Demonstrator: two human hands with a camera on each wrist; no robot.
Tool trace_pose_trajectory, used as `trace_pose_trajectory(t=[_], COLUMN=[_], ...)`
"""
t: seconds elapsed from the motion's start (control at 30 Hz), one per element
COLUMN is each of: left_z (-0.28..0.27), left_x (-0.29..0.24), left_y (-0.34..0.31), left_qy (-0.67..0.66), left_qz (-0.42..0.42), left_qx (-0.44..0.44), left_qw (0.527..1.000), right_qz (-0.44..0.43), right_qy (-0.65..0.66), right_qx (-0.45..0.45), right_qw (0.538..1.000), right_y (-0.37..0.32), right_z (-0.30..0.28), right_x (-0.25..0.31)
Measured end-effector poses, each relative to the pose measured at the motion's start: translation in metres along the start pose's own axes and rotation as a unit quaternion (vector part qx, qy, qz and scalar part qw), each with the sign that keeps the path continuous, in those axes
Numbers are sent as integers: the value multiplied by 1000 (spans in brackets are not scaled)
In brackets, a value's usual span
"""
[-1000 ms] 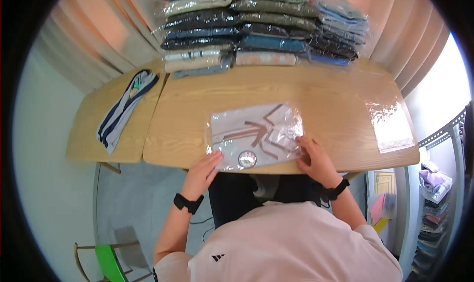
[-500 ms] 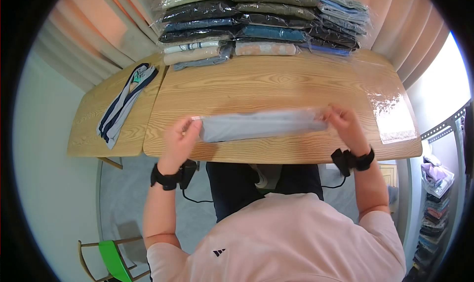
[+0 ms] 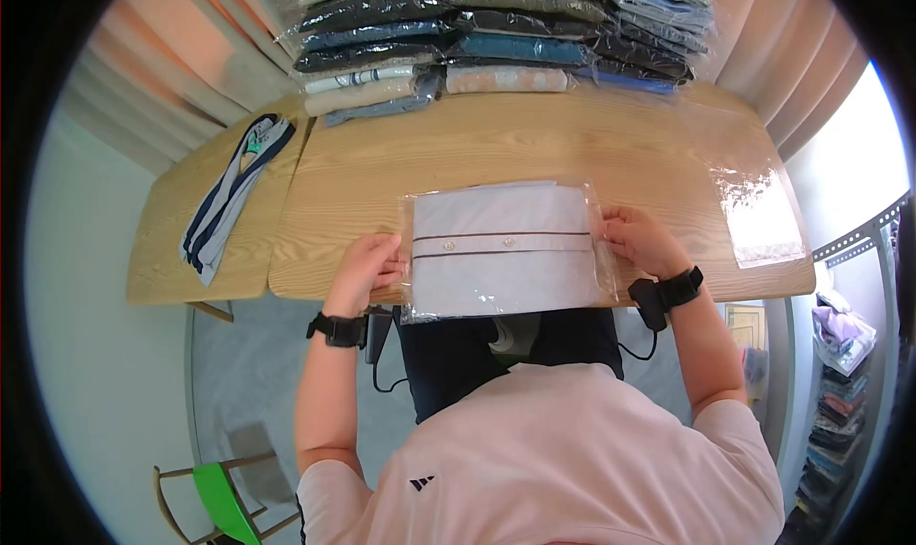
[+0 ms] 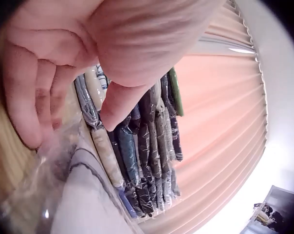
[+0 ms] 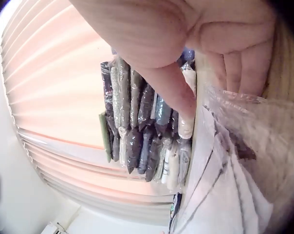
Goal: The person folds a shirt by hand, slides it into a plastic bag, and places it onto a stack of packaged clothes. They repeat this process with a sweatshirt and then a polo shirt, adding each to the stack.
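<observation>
Bagged garment [image 3: 501, 282] lies flat between our loosely extended left hand [image 3: 361, 270] and right hand [image 3: 651, 243], thumbs apart, so we reach both edges.

Pale pink short-sleeved top [image 3: 572, 450], small black slanted-bar logo [image 3: 422, 484] on chest, dark stripe [image 3: 301, 521] at left sleeve. Black trousers [image 3: 437, 359]. Black strap on each wrist, left strap [image 3: 334, 329] and right strap [image 3: 683, 286], each with boxy black module, thin black cable off each.

Behind the wooden table [image 3: 534, 144] hang peach curtains [image 3: 181, 39]; left of it, a pale wall [image 3: 86, 211]; below, grey floor [image 3: 229, 364].
</observation>
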State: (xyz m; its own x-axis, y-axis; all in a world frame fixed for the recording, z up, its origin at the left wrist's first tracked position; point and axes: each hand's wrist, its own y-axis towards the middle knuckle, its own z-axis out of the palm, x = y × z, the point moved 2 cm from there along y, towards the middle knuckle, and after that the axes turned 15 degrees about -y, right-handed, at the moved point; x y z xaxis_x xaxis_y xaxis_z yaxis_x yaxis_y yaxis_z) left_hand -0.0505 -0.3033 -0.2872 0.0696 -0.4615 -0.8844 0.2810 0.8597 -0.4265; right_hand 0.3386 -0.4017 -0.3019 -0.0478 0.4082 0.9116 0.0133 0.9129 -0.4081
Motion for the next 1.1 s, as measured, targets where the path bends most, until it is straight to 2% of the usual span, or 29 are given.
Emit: trace_pose_trajectory(t=[0.13,0.2,0.27,0.37,0.5,0.53,0.57,0.63,0.67,0.7,0.73,0.8,0.83,0.87,0.9,0.93,1.0,1.03,1.1], left_z=[4,2,3,12,15,17,20,25,29,33,38,51,56,61,64,62,55,57,62], left_x=[11,20,26,28,30,30,29,32,33,34,33,30,27,25,23,25,35,37,39], left_y=[-8,-3,2,4,7,6,5,3,3,3,4,3,1,-2,-5,-5,-2,-5,-10], left_qy=[39,25,24,45,95,91,68,40,-21,-81,-82,-203,-203,-226,-249,-249,-265,-264,-274], left_qz=[-12,44,62,94,101,100,91,78,68,59,62,36,41,41,41,44,12,17,37], left_qx=[-4,-9,-16,-37,-71,-71,-77,-84,-61,-37,-33,-17,-12,4,21,24,57,60,55], left_qw=[999,999,998,994,988,988,991,993,996,994,994,978,978,973,967,967,962,963,959], right_qz=[-13,-13,3,-1,-36,-167,-294,-243,-188,-148,-125,-16,-21,-19,-16,-20,-24,-30,-20], right_qy=[-61,-84,-111,-129,-49,-180,-303,-271,-176,-181,-149,-95,-97,58,212,211,418,417,441], right_qx=[-43,-47,-100,-123,-191,-304,-400,-203,-57,48,135,204,201,199,193,192,188,189,66], right_qw=[997,995,989,984,980,920,814,909,965,971,972,974,975,978,958,958,888,889,895], right_y=[-2,1,1,7,-4,-15,-30,-60,-69,-75,-70,-67,-63,-57,-53,-49,-40,-36,-23], right_z=[3,6,9,2,14,23,34,61,77,91,99,105,107,109,111,111,112,114,110], right_x=[-6,-6,-2,-5,-4,4,14,15,11,13,0,-8,-12,-18,-17,-15,-6,-5,-8])
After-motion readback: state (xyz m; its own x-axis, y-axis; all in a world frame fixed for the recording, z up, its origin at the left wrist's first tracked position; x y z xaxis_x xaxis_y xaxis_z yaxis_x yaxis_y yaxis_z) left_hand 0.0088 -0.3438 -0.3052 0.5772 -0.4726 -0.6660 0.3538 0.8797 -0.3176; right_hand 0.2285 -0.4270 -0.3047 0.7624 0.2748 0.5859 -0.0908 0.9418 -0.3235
